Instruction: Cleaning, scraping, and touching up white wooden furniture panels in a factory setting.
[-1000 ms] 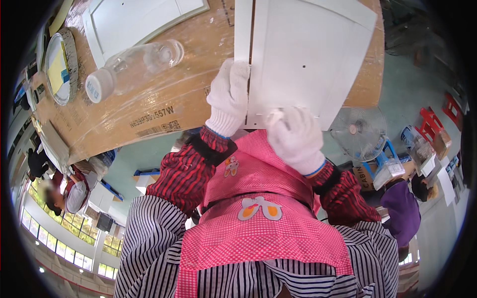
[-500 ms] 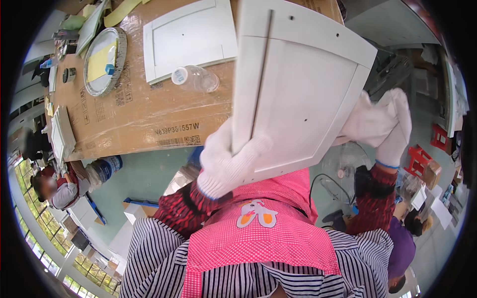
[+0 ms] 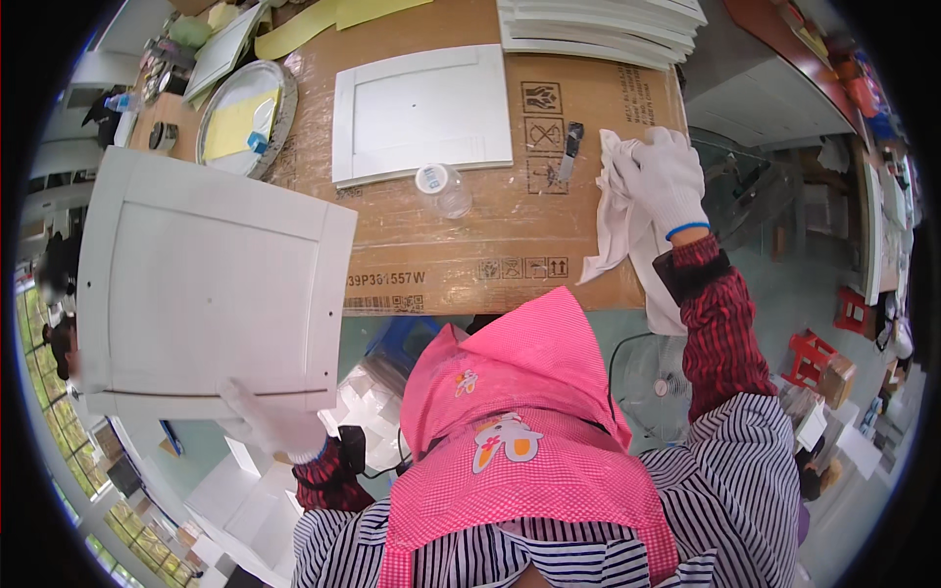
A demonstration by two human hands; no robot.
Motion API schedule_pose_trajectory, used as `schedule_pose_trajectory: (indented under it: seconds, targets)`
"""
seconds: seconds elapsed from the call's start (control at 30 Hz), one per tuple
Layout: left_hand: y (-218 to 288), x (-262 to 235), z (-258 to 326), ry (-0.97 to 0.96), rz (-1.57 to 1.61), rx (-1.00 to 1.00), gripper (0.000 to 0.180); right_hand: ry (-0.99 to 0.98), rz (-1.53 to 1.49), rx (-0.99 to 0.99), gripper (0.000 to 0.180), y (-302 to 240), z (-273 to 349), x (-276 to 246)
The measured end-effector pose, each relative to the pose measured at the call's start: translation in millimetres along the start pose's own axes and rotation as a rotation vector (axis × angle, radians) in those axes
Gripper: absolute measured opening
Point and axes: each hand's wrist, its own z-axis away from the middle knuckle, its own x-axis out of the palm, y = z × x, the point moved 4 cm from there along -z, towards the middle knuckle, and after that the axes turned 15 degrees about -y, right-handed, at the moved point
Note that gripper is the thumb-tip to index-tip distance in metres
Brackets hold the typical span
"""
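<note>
panel held left of table, cloth at right edge, bottle perhaps before second panel

Bare cardboard runs along the near edge of the table, between the bottle and the rag. Farther back a white panel lies flat, with a stack of panels at the far right and a round tray at the far left. A small tool lies just left of the rag. Off the left edge, the held panel fills the space.
</note>
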Motion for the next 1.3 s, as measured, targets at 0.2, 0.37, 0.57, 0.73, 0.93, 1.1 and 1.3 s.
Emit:
schedule_pose_trajectory:
  seconds: [0.2, 0.37, 0.57, 0.73, 0.93, 1.1, 1.3]
  targets:
    - [1.0, 82.8, -13.0, 0.018, 0.252, 0.042, 0.046, -0.076, 0.067, -0.045, 0.020, -46.8, -48.2, -20.1]
    - [-9.0, 114.1, 12.1, 0.046, 0.198, -0.058, 0.044, -0.352, 0.219, -0.085, 0.022, -14.1, -65.8, 4.1]
    - [-50.8, 117.8, 41.2, 0.010, 0.158, -0.106, 0.039, 0.143, 0.286, -0.062, 0.026, -33.5, -41.3, -85.0]
    - [-56.5, 104.5, 69.9, -0.274, 0.027, -0.141, 0.036, -0.119, 0.505, -0.427, 0.022, -17.2, -47.4, 37.8]
    - [-40.9, 74.1, 68.2, -0.335, 0.100, 0.077, 0.040, -0.277, 0.218, -0.166, 0.023, -5.3, -25.2, -30.4]
    - [-23.7, 59.2, 61.4, -0.315, 0.089, 0.006, 0.044, 0.034, 0.120, -0.407, 0.022, -41.9, -28.4, -81.9]
    - [-1.2, 55.8, 62.0, -0.353, -0.070, -0.052, 0.036, 0.016, 0.389, -0.714, 0.015, -76.4, -59.0, 1.8]
